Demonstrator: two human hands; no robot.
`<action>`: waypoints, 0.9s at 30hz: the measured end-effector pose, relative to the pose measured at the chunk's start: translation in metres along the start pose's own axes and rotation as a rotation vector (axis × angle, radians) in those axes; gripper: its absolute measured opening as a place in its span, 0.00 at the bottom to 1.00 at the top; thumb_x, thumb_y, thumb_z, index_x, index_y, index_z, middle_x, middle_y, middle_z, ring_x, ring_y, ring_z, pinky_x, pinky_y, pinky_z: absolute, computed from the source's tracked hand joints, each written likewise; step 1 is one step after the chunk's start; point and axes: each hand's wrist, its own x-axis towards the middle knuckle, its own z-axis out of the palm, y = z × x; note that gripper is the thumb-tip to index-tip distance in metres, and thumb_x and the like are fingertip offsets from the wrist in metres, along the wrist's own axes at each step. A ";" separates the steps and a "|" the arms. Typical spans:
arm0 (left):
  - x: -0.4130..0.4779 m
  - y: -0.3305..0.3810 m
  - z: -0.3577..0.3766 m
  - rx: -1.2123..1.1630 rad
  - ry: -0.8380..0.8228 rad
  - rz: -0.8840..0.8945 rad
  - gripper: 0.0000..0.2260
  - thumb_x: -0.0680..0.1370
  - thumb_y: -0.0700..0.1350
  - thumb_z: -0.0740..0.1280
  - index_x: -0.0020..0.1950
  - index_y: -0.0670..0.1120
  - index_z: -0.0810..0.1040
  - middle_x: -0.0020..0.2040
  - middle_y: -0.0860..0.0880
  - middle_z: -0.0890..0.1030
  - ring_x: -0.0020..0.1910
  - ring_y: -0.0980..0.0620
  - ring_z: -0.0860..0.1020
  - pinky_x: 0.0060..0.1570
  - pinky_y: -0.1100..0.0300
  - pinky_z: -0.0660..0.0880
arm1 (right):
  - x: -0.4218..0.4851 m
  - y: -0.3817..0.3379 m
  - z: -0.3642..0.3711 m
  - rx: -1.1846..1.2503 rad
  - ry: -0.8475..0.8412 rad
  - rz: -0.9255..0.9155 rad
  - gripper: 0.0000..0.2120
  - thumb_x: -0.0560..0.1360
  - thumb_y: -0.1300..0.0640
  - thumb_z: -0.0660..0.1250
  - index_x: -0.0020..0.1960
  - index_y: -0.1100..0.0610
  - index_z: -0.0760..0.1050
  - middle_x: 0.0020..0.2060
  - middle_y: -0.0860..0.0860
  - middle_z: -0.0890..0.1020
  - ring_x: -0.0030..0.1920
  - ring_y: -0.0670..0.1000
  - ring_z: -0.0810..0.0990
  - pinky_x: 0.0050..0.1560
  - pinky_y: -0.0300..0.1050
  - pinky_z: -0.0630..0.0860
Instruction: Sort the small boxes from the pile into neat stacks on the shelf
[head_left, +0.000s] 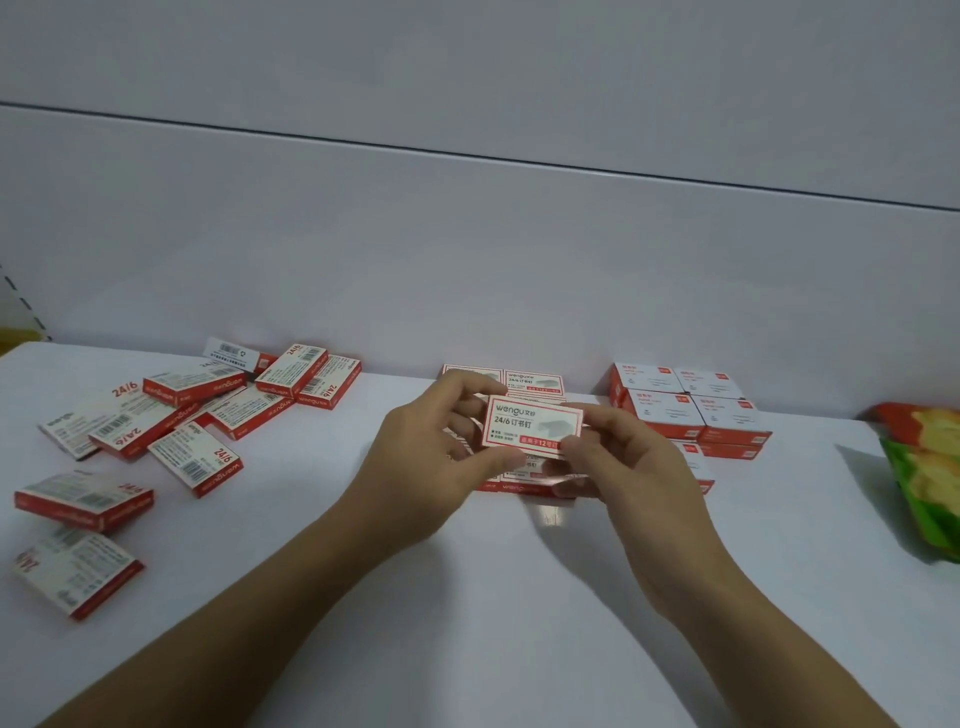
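Observation:
A small white-and-red staple box (530, 425) is held face up between both hands, just above a neat group of the same boxes (532, 383) in the middle of the white shelf (467, 597). My left hand (441, 457) pinches its left end with thumb and fingers. My right hand (618, 462) pinches its lower right corner. A loose pile of the same boxes (218, 410) lies scattered at the left, some face down, some overlapping.
A tidy block of other white-and-red boxes (691, 410) stands at the right of the group. A green and orange packet (924, 478) lies at the far right edge. The shelf's white back wall (467, 260) rises behind.

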 end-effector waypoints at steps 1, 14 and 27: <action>0.001 0.000 -0.001 0.011 0.004 -0.006 0.19 0.69 0.43 0.76 0.54 0.57 0.73 0.48 0.59 0.82 0.45 0.58 0.80 0.41 0.62 0.80 | 0.000 0.000 -0.001 -0.022 0.017 -0.026 0.12 0.77 0.64 0.65 0.58 0.54 0.78 0.46 0.47 0.86 0.45 0.48 0.85 0.41 0.37 0.80; 0.008 -0.002 -0.009 0.257 0.005 -0.023 0.19 0.71 0.49 0.74 0.58 0.60 0.71 0.47 0.64 0.78 0.45 0.61 0.78 0.41 0.73 0.75 | 0.023 0.015 -0.006 -0.847 0.062 -0.528 0.24 0.68 0.52 0.76 0.62 0.49 0.75 0.56 0.43 0.77 0.53 0.41 0.74 0.53 0.38 0.75; 0.022 -0.022 -0.042 0.628 0.103 -0.141 0.24 0.76 0.54 0.67 0.71 0.59 0.65 0.64 0.56 0.74 0.56 0.56 0.75 0.57 0.53 0.76 | 0.116 -0.002 0.022 -1.036 -0.033 -0.314 0.17 0.74 0.50 0.70 0.62 0.46 0.74 0.57 0.47 0.75 0.49 0.48 0.76 0.46 0.41 0.73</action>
